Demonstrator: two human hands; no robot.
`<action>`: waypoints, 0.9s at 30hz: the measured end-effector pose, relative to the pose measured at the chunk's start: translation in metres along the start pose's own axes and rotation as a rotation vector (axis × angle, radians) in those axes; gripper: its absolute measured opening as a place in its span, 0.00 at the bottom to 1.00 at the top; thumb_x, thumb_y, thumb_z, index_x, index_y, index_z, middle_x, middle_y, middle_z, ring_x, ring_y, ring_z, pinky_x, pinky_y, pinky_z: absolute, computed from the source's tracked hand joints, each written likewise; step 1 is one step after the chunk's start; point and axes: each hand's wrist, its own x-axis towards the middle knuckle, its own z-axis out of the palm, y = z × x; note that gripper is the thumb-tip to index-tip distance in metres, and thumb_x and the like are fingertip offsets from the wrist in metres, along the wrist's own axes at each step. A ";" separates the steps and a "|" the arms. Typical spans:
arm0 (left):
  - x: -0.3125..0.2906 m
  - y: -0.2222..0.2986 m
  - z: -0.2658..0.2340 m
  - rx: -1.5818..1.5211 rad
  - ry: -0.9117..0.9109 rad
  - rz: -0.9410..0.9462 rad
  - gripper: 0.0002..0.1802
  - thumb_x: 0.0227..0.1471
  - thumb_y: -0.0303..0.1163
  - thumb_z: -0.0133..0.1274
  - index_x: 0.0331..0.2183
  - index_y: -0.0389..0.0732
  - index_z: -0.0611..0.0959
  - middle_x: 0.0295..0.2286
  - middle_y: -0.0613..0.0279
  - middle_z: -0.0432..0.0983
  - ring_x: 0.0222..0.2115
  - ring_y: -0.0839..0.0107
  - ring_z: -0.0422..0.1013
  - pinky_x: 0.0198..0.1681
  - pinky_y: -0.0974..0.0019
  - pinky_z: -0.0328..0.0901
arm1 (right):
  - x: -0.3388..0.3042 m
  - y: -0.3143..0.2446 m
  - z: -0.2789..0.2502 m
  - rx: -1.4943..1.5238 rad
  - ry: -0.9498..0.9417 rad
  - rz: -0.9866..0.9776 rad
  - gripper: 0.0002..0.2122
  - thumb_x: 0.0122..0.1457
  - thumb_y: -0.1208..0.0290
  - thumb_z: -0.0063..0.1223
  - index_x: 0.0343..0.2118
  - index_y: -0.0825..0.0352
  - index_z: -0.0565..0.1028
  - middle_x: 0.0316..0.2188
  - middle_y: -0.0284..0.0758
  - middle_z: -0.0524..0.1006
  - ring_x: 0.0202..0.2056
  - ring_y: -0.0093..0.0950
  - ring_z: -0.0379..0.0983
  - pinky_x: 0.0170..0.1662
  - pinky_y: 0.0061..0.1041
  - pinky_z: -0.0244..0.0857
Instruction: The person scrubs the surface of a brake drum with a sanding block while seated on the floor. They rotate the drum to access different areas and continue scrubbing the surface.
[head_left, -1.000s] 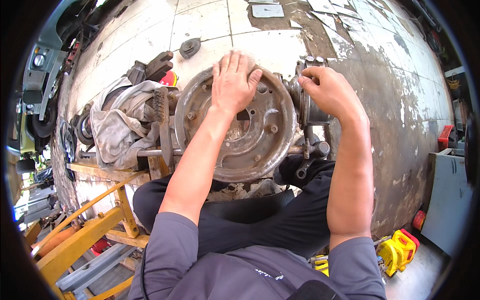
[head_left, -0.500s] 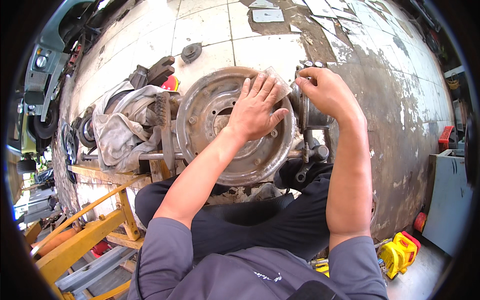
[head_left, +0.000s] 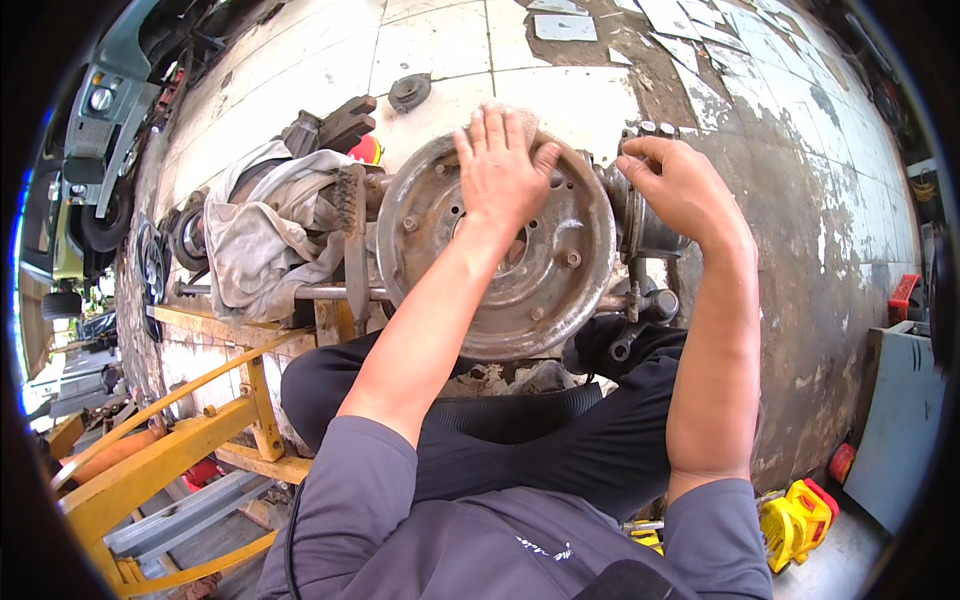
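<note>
A round, rusty metal disc (head_left: 565,310) with a raised rim and bolts round its face is upright on an axle in front of my knees. My left hand (head_left: 500,170) lies flat on its upper part, fingers stretched. Under those fingers is a thin brownish sheet, perhaps sandpaper (head_left: 527,120), mostly covered by the hand. My right hand (head_left: 675,180) is bent inward, fingers curled with thumb near index, over the dark metal housing (head_left: 655,235) right of the disc. Whether anything is between its fingertips is hidden.
A wire brush (head_left: 353,240) leans left of the disc, beside a grey rag (head_left: 255,240) over metal parts. A yellow frame (head_left: 190,450) stands at lower left. A small round metal part (head_left: 409,92) lies on the tiles. Yellow-and-red equipment (head_left: 800,520) sits at lower right.
My left hand has slid up and to the left across the disc, with the sheet beneath it. The whole view has shifted slightly. My right hand keeps about the same pose by the housing.
</note>
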 end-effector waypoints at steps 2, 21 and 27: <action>-0.011 0.019 0.002 0.036 0.023 0.073 0.42 0.64 0.63 0.33 0.61 0.37 0.68 0.64 0.37 0.56 0.67 0.45 0.48 0.68 0.37 0.40 | 0.005 0.005 0.004 -0.017 -0.002 -0.018 0.19 0.62 0.59 0.53 0.50 0.68 0.79 0.45 0.49 0.80 0.50 0.45 0.76 0.54 0.39 0.68; -0.010 -0.025 -0.015 0.140 -0.054 0.042 0.42 0.65 0.62 0.32 0.64 0.37 0.65 0.64 0.43 0.56 0.66 0.46 0.52 0.67 0.35 0.42 | 0.001 0.000 0.009 -0.047 -0.026 -0.035 0.19 0.62 0.58 0.53 0.50 0.67 0.79 0.46 0.49 0.80 0.51 0.44 0.75 0.55 0.39 0.67; -0.096 -0.012 -0.032 0.047 -0.129 0.118 0.41 0.62 0.56 0.46 0.64 0.36 0.63 0.64 0.45 0.59 0.65 0.47 0.55 0.66 0.35 0.45 | 0.004 -0.004 0.011 -0.025 -0.056 -0.050 0.19 0.62 0.60 0.53 0.50 0.68 0.79 0.46 0.49 0.80 0.50 0.45 0.76 0.54 0.39 0.68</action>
